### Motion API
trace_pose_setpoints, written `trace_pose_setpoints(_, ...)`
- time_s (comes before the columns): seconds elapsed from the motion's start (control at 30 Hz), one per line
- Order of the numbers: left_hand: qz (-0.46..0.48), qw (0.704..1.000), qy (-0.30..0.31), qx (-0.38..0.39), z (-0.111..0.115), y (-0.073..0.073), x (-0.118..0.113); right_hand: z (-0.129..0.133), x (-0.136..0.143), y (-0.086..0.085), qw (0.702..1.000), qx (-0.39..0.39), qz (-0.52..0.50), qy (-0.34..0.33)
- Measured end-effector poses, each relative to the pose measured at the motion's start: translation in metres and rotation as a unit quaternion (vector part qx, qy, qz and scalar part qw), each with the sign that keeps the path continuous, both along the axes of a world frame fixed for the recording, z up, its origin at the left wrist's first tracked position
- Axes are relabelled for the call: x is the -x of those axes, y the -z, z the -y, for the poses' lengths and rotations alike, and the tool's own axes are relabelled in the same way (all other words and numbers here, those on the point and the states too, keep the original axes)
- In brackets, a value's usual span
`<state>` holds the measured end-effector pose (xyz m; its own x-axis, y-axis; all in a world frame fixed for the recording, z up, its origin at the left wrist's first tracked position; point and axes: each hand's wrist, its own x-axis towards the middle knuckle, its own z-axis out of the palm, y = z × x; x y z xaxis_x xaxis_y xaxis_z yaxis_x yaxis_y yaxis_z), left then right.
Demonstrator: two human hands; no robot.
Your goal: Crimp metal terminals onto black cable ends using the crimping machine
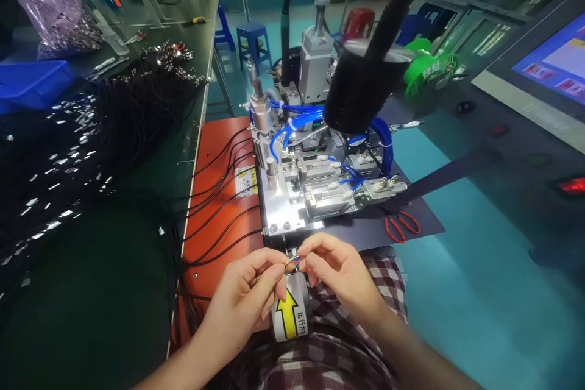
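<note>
My left hand [249, 295] and my right hand [336, 268] meet just in front of the metal machine [311, 177], fingertips pinched together on the small coloured wire ends [292, 261] of a thin cable. Both hands hover over a grey cylinder with a yellow arrow label [290, 315]. The cable's length is hidden behind my left hand. Several black cables [219, 213] run from the machine's left side across the orange plate [214, 158].
A big bundle of black cables with metal plugs [68, 134] covers the green bench at left. Red-handled scissors [401, 223] lie on the dark mat. A black lamp head [365, 91] hangs over the machine. A screen [553, 67] stands at right; stools [251, 36] behind.
</note>
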<state>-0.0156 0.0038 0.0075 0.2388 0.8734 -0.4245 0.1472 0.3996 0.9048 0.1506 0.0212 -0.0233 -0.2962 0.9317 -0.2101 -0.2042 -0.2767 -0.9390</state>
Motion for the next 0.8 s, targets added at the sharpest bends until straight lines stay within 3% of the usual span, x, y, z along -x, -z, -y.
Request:
trace_pose_setpoints(0.3,0.007,1.0,0.007,-0.006,0.002,0.003,0.0,0.0,0.005,0.001,1.0,0.005,0.003,-0.007)
trace_pose_setpoints(0.53,-0.034,0.997,-0.003,-0.067,0.006,0.01,-0.001,0.016,0.014,0.005,0.984,-0.127,0.119,0.043)
trace_pose_setpoints(0.8,-0.049,0.993,-0.045,-0.096,0.004,0.003,-0.005,0.018,0.012,0.005,0.981,-0.125,0.136,0.054)
